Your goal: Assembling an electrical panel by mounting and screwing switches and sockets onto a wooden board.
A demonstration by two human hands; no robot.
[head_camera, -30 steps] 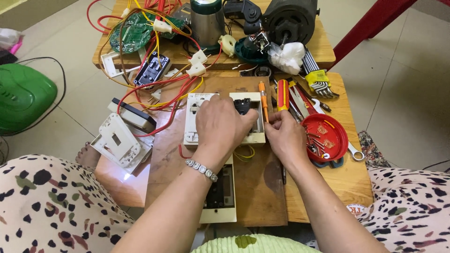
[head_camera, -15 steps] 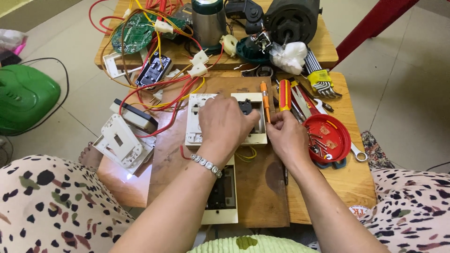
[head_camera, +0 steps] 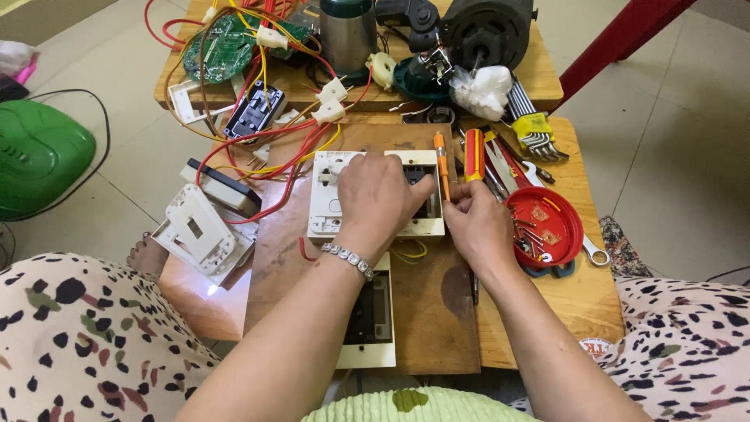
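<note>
While you look down at a low wooden table (head_camera: pixel 539 305), your left hand (head_camera: pixel 383 195) lies palm-down over a white switch plate (head_camera: pixel 328 195), fingers curled and pressing it flat onto a brown wooden board (head_camera: pixel 422 312). Your right hand (head_camera: pixel 476 223) rests just beside the plate's right edge, fingers pinched around the shaft of an orange-handled screwdriver (head_camera: pixel 441 156) that stands nearly upright. Red and yellow wires (head_camera: pixel 273 160) run from the plate's left side toward a green circuit board (head_camera: pixel 223 47). A round red tray of screws (head_camera: pixel 547 227) sits near your right hand. The plate looks light, stiff and brittle plastic, likely to slide, so it seems best gripped by its outer rim.
</note>
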